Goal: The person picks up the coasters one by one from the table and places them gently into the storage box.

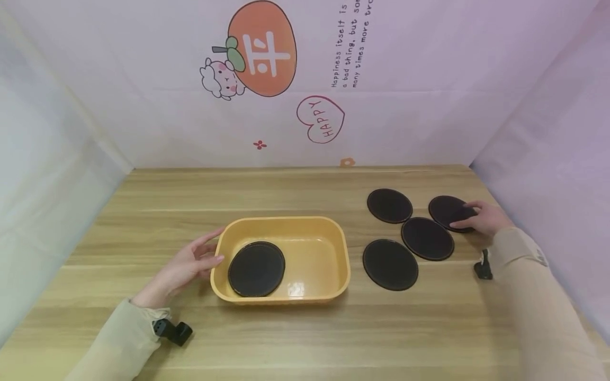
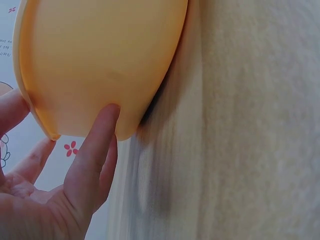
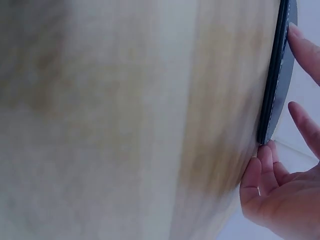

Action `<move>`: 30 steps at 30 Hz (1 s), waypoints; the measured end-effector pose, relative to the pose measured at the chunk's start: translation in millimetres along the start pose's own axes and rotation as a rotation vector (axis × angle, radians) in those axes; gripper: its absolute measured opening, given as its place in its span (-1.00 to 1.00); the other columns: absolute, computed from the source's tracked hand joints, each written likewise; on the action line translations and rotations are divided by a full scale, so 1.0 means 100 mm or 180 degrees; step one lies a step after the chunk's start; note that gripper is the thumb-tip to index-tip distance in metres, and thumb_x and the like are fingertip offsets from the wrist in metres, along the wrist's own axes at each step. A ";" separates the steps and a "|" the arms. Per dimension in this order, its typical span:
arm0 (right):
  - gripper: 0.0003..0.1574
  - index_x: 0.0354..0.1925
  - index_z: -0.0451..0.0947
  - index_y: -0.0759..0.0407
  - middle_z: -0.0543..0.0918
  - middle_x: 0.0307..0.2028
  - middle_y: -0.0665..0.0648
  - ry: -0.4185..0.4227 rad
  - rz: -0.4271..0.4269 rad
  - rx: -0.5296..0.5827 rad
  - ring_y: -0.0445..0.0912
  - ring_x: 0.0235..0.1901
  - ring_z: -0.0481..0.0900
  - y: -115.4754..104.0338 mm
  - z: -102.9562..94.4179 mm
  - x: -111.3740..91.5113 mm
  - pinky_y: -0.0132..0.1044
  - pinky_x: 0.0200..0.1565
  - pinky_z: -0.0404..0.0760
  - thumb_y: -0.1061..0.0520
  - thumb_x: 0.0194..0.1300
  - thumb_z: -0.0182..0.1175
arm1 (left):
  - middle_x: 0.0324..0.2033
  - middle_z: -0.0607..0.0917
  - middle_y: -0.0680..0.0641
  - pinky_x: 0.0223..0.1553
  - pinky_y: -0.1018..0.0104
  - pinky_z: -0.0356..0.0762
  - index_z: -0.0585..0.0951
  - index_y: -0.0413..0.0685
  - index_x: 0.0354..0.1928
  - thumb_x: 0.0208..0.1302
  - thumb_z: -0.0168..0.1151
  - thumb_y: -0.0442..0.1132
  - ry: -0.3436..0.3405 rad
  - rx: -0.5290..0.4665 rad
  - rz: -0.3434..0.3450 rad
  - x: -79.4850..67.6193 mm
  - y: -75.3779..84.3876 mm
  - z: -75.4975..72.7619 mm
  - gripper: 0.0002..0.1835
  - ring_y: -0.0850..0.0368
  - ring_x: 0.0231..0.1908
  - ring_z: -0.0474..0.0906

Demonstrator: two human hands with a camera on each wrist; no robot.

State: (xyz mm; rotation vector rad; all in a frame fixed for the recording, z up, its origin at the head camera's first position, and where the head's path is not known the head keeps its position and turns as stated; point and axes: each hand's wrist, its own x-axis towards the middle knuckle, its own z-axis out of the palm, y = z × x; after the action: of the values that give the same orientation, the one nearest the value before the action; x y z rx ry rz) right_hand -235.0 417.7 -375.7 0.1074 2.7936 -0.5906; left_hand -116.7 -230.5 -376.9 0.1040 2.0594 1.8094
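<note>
A yellow tub stands on the table with one black round coaster lying inside at its left. My left hand holds the tub's left end; in the left wrist view the thumb is at the rim and fingers touch the outer wall. At the far right, my right hand touches another black coaster. The right wrist view has one fingertip on this coaster's top and others at its edge. No firm grip on it shows.
More black coasters lie between the tub and my right hand: a back one, a middle one and a front one. A printed white cloth hangs behind the wooden table, with pale cloth at both sides.
</note>
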 end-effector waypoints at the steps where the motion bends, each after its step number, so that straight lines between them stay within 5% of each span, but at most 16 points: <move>1: 0.25 0.30 0.05 0.49 0.04 0.24 0.72 0.0009 0.0004 0.0010 0.57 0.20 0.00 -0.01 -0.01 0.00 0.39 0.20 0.08 -0.32 0.02 0.32 | 0.29 0.17 -0.51 -0.18 0.22 0.67 -0.07 -0.13 0.48 0.30 0.15 -0.33 -0.0002 -0.0005 -0.0001 0.00 0.01 0.00 -0.18 0.19 -0.12 0.57; 18: 0.25 0.25 -0.11 0.62 -0.06 0.23 0.76 0.0095 0.0330 0.0639 0.55 0.22 -0.04 0.05 0.03 -0.03 0.33 0.24 0.09 -0.07 -0.02 0.39 | 0.24 0.23 -0.51 -0.16 0.21 0.66 -0.06 -0.14 0.48 0.31 0.12 -0.37 -0.0013 0.0033 -0.0024 0.00 0.00 0.02 -0.21 0.17 -0.12 0.56; 30: 0.12 0.30 -0.02 0.56 -0.01 0.24 0.72 0.0273 0.0184 0.0439 0.56 0.22 -0.05 0.11 0.02 -0.07 0.34 0.25 0.04 -0.09 0.12 0.29 | 0.25 0.21 -0.50 -0.16 0.21 0.66 -0.06 -0.15 0.48 0.30 0.15 -0.34 0.0004 0.0000 -0.0021 0.00 0.01 0.02 -0.19 0.15 -0.10 0.56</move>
State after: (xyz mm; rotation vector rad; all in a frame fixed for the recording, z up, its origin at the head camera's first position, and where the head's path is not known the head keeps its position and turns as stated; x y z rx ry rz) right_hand -226.3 426.7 -379.9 0.2467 2.8186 -0.7815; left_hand -116.0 -228.0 -376.4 0.0960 2.0581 1.8059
